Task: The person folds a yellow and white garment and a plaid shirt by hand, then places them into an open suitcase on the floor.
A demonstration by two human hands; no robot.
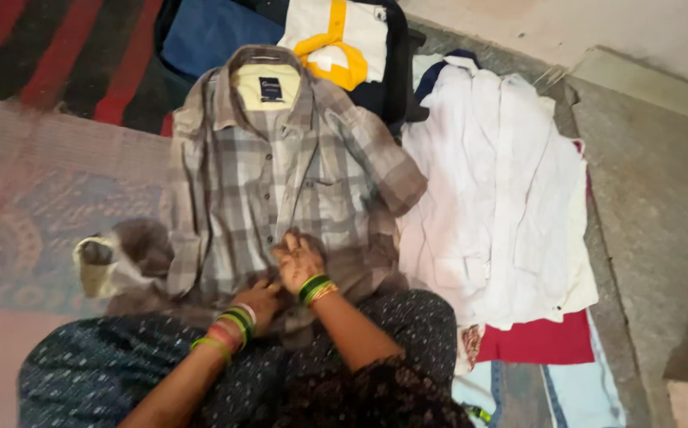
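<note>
While the plaid shirt (280, 174) lies flat on the rug (35, 198), right hand (298, 261) presses its placket, fingers apart; left hand (261, 301) pinches the hem; white shirt (502, 198) beside.

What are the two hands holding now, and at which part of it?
Both hands, left hand and right hand, rest on the grey checked shirt near its lower front, by the buttons. Whether they pinch the cloth cannot be told.

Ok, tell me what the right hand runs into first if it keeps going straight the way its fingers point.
The right hand lies flat on the plaid shirt, fingers pointing up along the button strip. Going straight on, it would slide over the shirt front and probably meet the collar first, then the open suitcase beyond.
</note>
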